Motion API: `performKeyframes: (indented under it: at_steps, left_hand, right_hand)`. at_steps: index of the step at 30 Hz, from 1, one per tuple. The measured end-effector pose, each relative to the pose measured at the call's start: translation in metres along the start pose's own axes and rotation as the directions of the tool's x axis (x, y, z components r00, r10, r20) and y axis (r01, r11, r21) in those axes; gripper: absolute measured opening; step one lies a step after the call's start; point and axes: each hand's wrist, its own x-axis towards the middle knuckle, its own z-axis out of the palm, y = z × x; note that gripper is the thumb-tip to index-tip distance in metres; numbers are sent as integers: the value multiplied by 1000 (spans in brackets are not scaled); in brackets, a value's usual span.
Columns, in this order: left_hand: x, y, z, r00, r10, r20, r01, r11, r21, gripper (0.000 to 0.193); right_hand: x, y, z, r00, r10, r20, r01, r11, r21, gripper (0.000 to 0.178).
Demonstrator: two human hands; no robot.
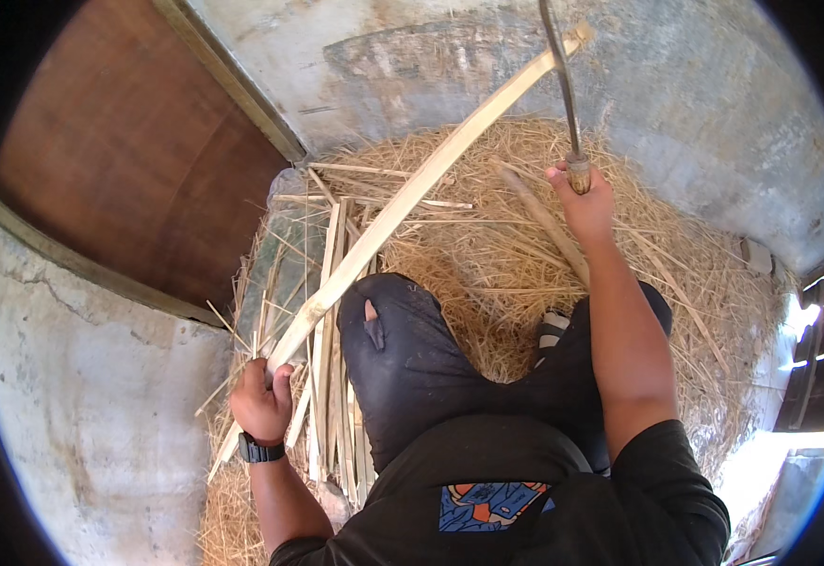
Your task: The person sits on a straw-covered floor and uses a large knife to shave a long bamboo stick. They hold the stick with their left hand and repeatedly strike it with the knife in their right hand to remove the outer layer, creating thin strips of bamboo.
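Note:
A long pale strip of split bamboo (414, 193) slants up across the view from lower left to upper right. Its near end is gripped in my left hand (261, 404), which wears a black watch. My right hand (589, 203) is closed around the wooden handle of a long knife (565, 94), held upright. Near the strip's far end the dark, narrow blade crosses in front of it; whether they touch I cannot tell. Beside my left leg lies a pile of thin split strips (329, 406).
Straw-like shavings (459, 259) cover the floor around my legs. A thicker stick (546, 226) lies between my knees and the grey wall (695, 104). At the left are a brown door panel (139, 151) and another wall (91, 406).

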Motion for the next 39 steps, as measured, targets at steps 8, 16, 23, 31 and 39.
performKeyframes:
  at_steps: [8, 16, 23, 31, 39]
  left_hand:
    - [4, 10, 14, 994, 41, -101, -39, 999, 19, 45]
    - [2, 10, 8, 988, 18, -153, -10, 998, 57, 29]
    - [0, 7, 11, 983, 31, -178, -21, 998, 59, 30]
    - [-2, 9, 18, 986, -28, -164, 16, 997, -71, 29]
    - [-16, 28, 29, 968, -167, 189, 241, 832, -500, 37]
  right_hand:
    - [-3, 0, 2, 989, -135, 61, 136, 991, -1, 46]
    - [-3, 4, 2, 973, -225, 40, 227, 972, -54, 50]
    - [-4, 0, -1, 971, -239, 31, 241, 964, -114, 47]
    - [-12, -17, 0, 913, -392, 113, 408, 887, -215, 31]
    - [-10, -9, -1, 741, -643, 193, 666, 669, -329, 34]
